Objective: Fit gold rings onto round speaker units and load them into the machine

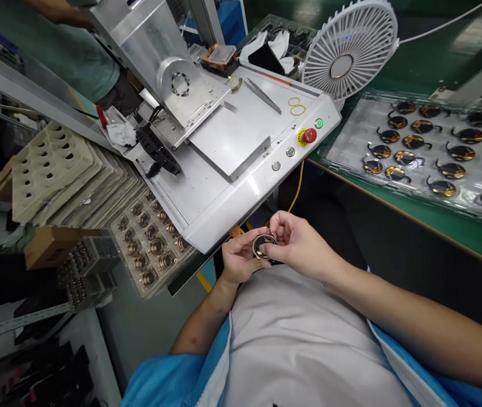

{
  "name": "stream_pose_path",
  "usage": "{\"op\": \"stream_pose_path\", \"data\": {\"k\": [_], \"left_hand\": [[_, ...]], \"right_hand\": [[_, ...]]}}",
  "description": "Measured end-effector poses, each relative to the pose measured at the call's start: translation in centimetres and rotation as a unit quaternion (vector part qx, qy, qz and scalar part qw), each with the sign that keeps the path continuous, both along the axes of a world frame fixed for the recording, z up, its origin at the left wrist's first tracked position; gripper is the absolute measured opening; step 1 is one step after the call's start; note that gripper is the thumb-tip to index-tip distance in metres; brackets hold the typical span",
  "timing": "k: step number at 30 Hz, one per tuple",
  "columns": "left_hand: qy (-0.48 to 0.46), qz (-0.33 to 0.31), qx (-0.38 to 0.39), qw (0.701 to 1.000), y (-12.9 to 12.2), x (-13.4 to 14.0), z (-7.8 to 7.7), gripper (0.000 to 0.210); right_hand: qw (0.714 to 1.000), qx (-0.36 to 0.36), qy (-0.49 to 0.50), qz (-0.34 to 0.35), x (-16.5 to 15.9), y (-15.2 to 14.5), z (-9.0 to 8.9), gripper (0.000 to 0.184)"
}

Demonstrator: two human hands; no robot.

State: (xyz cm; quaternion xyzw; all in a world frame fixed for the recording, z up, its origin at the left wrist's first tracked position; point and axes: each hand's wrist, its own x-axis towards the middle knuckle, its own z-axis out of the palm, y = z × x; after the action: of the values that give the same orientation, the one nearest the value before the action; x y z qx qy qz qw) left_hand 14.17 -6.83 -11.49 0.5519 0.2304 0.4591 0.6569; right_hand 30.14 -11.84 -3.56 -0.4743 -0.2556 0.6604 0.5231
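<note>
In front of my stomach, a round watch case (261,244) with a gold-coloured rim and a black and gold inner face is held between both hands. My left hand (237,258) grips its left side, fingers and thumb closed around the rim. My right hand (302,247) is closed at the other side, its thumb lying over the face and its curled fingers at the upper edge. The thumb covers part of the face. Just beyond the hands is the front edge of a white machine (224,217).
On the machine are tweezers (263,95), yellow rings (297,109) and a red stop button (309,135). A tray of watch cases (128,270) lies left; a clear tray (357,116) of black-and-gold round parts lies right. A fan (351,51) stands behind. Another person (84,62) is at upper left.
</note>
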Motion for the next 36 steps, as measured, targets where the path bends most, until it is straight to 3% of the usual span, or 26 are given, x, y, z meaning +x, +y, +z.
{"op": "stream_pose_path", "data": {"k": [6, 13, 17, 23, 28, 29, 33, 36], "left_hand": [[-0.012, 0.015, -0.023, 1.0, -0.2, -0.1, -0.5, 0.061], [-0.003, 0.017, 0.013, 1.0, -0.4, -0.1, -0.5, 0.059], [-0.002, -0.002, 0.06, 0.998, -0.4, -0.2, -0.3, 0.058], [0.008, 0.023, 0.048, 0.999, 0.0, -0.7, -0.3, 0.057], [-0.038, 0.082, -0.031, 0.995, 0.1, -0.5, 0.7, 0.045], [-0.048, 0.08, -0.053, 0.994, 0.2, -0.5, 1.0, 0.043], [-0.036, 0.031, -0.081, 0.996, 0.4, -0.8, 2.1, 0.039], [-0.001, 0.02, -0.042, 0.999, 0.5, -1.0, 2.2, 0.055]], "right_hand": [[0.999, 0.0, 0.046, 0.019, 0.2, 0.2, -0.4, 0.048], [0.994, -0.061, -0.025, 0.085, 1.2, -0.1, -1.7, 0.051], [0.996, -0.048, 0.028, 0.064, 0.9, -0.3, -2.3, 0.058], [0.998, -0.045, 0.023, 0.026, -0.5, 0.4, -2.6, 0.06], [0.99, -0.03, -0.037, 0.129, 1.9, 4.5, -1.5, 0.06], [0.992, -0.025, -0.057, 0.11, 2.9, 5.7, -1.1, 0.059], [0.988, -0.013, -0.111, -0.11, 6.8, 11.0, 0.8, 0.044], [0.975, -0.016, -0.147, -0.167, 8.1, 13.8, 1.9, 0.034]]}}
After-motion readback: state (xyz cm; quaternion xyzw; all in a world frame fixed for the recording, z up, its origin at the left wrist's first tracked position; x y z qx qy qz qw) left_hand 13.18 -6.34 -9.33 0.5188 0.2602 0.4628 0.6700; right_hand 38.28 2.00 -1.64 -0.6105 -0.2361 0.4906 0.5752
